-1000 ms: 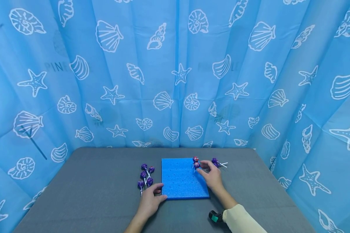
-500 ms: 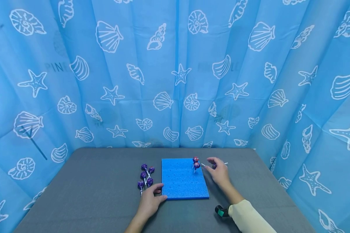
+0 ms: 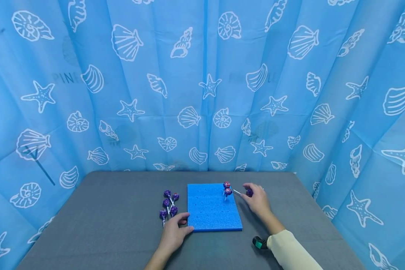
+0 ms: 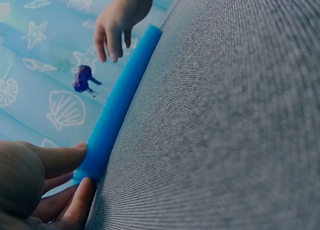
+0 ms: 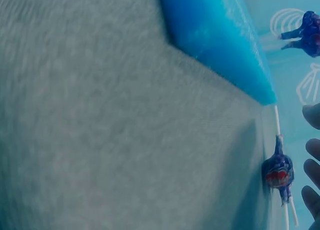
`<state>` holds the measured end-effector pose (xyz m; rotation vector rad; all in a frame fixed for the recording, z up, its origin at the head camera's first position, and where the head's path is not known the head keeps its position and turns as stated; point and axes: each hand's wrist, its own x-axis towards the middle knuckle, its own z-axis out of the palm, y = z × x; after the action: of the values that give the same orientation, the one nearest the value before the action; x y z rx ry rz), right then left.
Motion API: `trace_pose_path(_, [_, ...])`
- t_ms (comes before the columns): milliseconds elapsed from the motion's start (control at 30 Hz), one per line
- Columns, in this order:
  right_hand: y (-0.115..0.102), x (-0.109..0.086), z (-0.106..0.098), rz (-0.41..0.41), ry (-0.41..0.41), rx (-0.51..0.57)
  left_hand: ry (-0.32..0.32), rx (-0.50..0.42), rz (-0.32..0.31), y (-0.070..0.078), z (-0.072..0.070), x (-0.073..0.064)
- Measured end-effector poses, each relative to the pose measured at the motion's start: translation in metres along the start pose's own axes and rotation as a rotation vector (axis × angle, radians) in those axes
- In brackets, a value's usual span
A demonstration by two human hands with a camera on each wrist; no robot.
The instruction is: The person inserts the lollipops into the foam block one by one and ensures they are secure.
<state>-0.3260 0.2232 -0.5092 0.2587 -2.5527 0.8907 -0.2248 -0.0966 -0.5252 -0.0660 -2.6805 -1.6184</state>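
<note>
A blue foam board (image 3: 210,213) lies on the table. My left hand (image 3: 173,230) grips its near left corner, thumb at the front edge and fingers at the left side, as the left wrist view also shows. Two wrapped lollipops (image 3: 227,191) stand upright in the board near its far right corner. To the right of the board, my right hand (image 3: 257,200) reaches over purple-wrapped lollipops (image 5: 278,171) lying on the table, one white stick (image 3: 237,191) pointing left. In the right wrist view its spread fingers (image 5: 312,167) are beside the lollipop, with a gap between.
Several purple lollipops (image 3: 166,203) lie on the grey table (image 3: 121,225) left of the board. Rows of small holes mark the foam. A blue curtain (image 3: 202,93) with white shells hangs behind the table. A dark band device sits at the right wrist.
My right hand has moved right, from beside the standing lollipops to those lying on the table. The left hand and the board have stayed in place.
</note>
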Motion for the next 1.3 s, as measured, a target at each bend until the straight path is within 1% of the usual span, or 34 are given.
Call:
trace_pose_path(100, [0.004,-0.001,0.0,0.001,-0.015,-0.011,0.002,-0.004,-0.006,0.0,0.0,0.0])
trace_pose_path(333, [0.011,-0.004,-0.002,0.018,-0.037,-0.053,-0.003,0.004,0.005,0.0,0.0,0.0])
trace_pose_path(567, [0.014,-0.006,-0.005,0.036,-0.058,-0.064,0.002,0.006,0.001,0.0,0.0,0.0])
trace_pose_path(733, [0.017,-0.008,-0.006,0.05,-0.081,-0.102,0.007,0.01,0.009,0.0,0.001,0.0])
trace_pose_path(833, [0.019,-0.008,-0.006,0.056,-0.092,-0.124,0.01,0.008,-0.005,0.0,0.001,0.001])
trace_pose_path(1000, [0.019,-0.008,-0.007,0.071,-0.111,-0.145,0.01,0.005,0.0,-0.001,0.001,0.001])
trace_pose_path(1167, [0.019,-0.009,-0.006,0.087,-0.135,-0.151,0.015,0.01,0.019,-0.001,0.001,0.0])
trace_pose_path(1300, [0.019,-0.01,-0.006,0.094,-0.146,-0.133,0.018,0.016,0.005,-0.001,0.002,0.0])
